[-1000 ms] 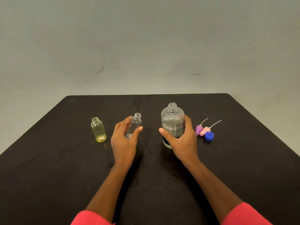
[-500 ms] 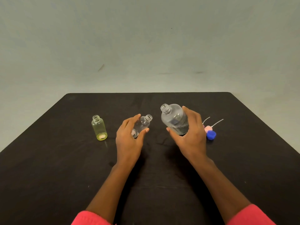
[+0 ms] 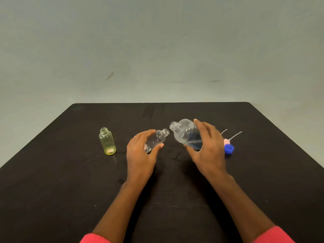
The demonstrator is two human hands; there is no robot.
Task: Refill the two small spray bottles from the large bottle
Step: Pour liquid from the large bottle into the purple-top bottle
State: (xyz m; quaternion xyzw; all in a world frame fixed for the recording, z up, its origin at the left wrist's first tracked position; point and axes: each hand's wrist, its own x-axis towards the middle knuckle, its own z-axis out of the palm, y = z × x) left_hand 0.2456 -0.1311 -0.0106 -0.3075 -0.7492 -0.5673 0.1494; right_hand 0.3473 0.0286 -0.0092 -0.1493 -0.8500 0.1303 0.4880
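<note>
large bottle gripped in right hand, tilted toward clear small bottle. small bottle pinched in left hand. yellow bottle upright left of it.

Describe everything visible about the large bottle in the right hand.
The large bottle is clear plastic with a rounded shoulder and an uncapped threaded neck. A label with blue shows low on its body, partly hidden by fingers. The right hand grips its lower half, holding it off the black table and tilted left, mouth aimed toward the mouth of the small clear bottle in the left hand. The mouths are apart.
</note>
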